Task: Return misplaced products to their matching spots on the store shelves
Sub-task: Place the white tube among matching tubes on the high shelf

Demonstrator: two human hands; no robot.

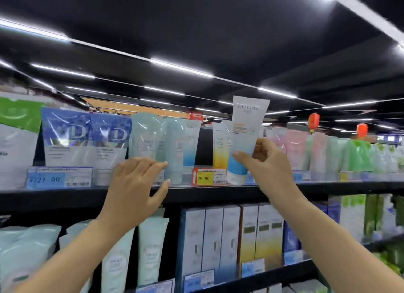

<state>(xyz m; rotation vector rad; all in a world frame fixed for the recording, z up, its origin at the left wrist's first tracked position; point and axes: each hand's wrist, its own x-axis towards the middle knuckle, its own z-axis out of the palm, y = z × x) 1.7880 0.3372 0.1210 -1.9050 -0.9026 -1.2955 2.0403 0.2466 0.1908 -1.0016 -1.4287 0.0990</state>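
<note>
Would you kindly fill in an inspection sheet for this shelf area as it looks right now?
Surface: black top shelf with price labels along its front edge, including a yellow price tag.
Job's things: white and blue tube, cap down, held in front of the shelf; a dark gap is open just left of it.
Clutter: pale green tubes and blue pouches stand in the row; boxes on the shelf below.
Grippers: right hand pinches the tube's lower part; left hand is open against the green tubes.
Cables: nothing seen.
Surroundings: dark ceiling with strip lights; red lanterns far off.
</note>
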